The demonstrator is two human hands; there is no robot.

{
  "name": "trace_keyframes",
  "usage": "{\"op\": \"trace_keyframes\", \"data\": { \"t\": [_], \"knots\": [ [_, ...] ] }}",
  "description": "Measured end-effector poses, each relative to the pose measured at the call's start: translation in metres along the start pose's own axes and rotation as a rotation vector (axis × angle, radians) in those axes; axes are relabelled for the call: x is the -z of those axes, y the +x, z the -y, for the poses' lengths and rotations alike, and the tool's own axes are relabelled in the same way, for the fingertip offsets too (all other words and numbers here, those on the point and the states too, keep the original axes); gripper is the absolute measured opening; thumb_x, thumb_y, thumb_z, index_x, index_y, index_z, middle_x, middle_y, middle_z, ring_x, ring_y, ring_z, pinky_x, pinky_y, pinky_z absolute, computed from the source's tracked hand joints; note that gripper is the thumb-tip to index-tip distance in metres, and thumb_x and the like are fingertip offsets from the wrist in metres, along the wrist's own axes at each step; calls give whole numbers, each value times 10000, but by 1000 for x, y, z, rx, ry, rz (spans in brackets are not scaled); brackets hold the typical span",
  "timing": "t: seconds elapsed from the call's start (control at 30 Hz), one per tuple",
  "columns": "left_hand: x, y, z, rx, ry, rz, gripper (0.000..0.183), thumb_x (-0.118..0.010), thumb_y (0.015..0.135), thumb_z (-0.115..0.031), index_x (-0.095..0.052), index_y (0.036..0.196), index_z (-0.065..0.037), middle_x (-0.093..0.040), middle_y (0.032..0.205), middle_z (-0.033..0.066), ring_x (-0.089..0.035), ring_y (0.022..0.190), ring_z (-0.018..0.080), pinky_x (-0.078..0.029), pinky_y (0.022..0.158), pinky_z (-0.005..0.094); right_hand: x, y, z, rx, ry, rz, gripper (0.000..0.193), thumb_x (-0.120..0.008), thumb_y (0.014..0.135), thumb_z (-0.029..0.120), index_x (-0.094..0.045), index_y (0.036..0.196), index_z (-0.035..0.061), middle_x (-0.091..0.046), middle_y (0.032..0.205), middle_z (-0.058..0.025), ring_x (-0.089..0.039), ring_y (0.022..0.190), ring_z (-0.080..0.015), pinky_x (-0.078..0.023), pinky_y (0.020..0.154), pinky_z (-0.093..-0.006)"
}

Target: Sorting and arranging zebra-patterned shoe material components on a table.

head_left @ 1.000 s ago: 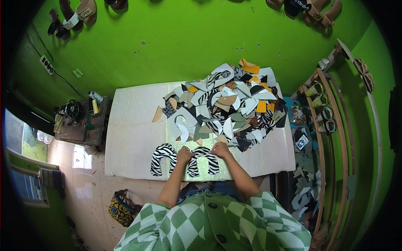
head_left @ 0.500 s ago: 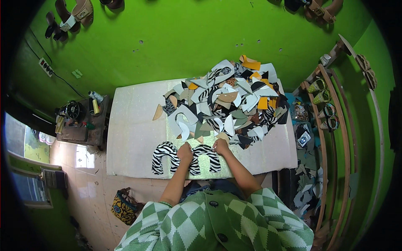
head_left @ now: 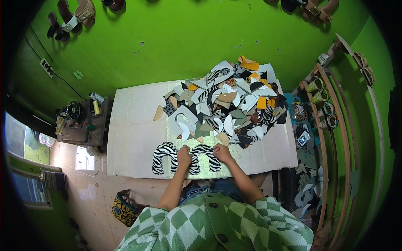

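Note:
Two zebra-striped, arch-shaped cut pieces lie side by side near the front edge of the white table, with the left arch (head_left: 158,160) flat on the surface. My left hand (head_left: 184,156) is closed at the inner leg of the right arch (head_left: 203,149), where the two pieces meet, and covers part of both. On the other side, my right hand (head_left: 222,152) pinches the outer edge of that right arch. Just beyond my hands spreads a heap of cut scraps (head_left: 228,97) in white, grey, black, tan, yellow and zebra print.
The white table (head_left: 136,125) stands against a green wall. At left is a small workbench (head_left: 94,133) with thread spools and a black wheel. A wooden rack (head_left: 331,150) with sandals rises at right, beside scraps on the floor. A patterned bag (head_left: 122,208) sits on the tiles.
My right hand has moved slightly toward me, down the side of the right arch. My left hand has shifted only a little; the left arch has stayed in place.

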State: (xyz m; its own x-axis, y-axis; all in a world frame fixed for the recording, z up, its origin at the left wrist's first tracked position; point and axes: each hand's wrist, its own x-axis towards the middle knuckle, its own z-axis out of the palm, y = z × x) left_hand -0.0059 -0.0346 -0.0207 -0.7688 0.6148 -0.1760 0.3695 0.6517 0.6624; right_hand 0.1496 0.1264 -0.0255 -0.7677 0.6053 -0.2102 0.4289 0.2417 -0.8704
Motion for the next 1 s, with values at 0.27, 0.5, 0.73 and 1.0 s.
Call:
{"op": "trace_keyframes", "data": {
  "t": [0.27, 0.5, 0.73, 1.0],
  "knots": [
    [-5, -9, 0, -67, -1, -76, 418, -791, 517, -20, -543, 853, -43, -602, 798, 112, -595, 756, 282, -471, 676, 366, -19, -3, 0, -29, -153, -76, 429, -761, 568, 79, -583, 956, 30, -623, 809, -96, -609, 694, -173, -494, 657, -277],
    [-5, 0, 15, 61, -341, 27, 331, -781, 619, -105, -616, 892, -16, -629, 716, 75, -586, 619, 145, -465, 581, 262, -15, -5, 1, -120, -50, -22, 483, -800, 595, 177, -587, 1004, 34, -621, 845, -82, -599, 769, -175, -485, 699, -276],
    [13, -5, -4, 144, -779, 217, 116, -638, 784, -4, -609, 895, 14, -578, 714, -8, -503, 650, 54, -414, 597, 185, 0, 5, -2, -150, 40, 125, 250, -677, 789, 213, -630, 867, -20, -559, 666, -1, -513, 585, -105, -444, 575, -245],
    [52, 0, 31, 156, -878, 103, 163, -676, 778, -62, -620, 915, 5, -628, 796, 41, -570, 741, 91, -452, 686, 196, -11, 8, 60, -399, 408, 367, 222, -606, 861, 218, -631, 966, 24, -541, 671, 29, -491, 557, -57, -450, 484, -204]
  ]
}}
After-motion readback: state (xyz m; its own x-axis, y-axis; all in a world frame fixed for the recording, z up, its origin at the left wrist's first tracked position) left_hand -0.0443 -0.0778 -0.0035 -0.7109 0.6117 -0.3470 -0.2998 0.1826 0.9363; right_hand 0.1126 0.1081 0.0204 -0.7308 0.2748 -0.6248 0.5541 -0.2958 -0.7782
